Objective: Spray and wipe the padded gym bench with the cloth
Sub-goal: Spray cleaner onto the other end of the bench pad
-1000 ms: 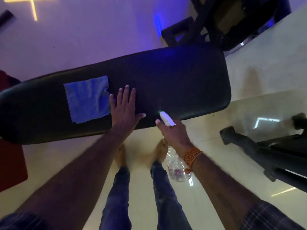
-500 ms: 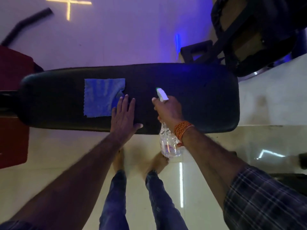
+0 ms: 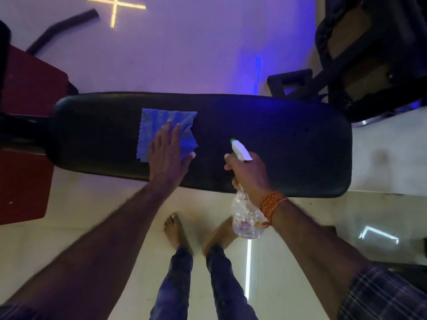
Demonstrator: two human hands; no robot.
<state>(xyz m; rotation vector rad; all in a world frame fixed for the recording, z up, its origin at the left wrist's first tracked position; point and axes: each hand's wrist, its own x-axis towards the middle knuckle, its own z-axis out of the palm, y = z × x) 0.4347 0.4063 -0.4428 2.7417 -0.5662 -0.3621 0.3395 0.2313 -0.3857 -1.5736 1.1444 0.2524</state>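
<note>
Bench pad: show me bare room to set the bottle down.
Widest free patch: right end of the bench pad, from the spray bottle to the rounded edge. A shorter one sits between the blue cloth and the left end. Middle is crowded: left hand on the cloth, right hand gripping the bottle.

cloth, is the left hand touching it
Touching. The head view shows the left hand with its straight fingers lying flat on the cloth, which is spread on the bench.
</note>
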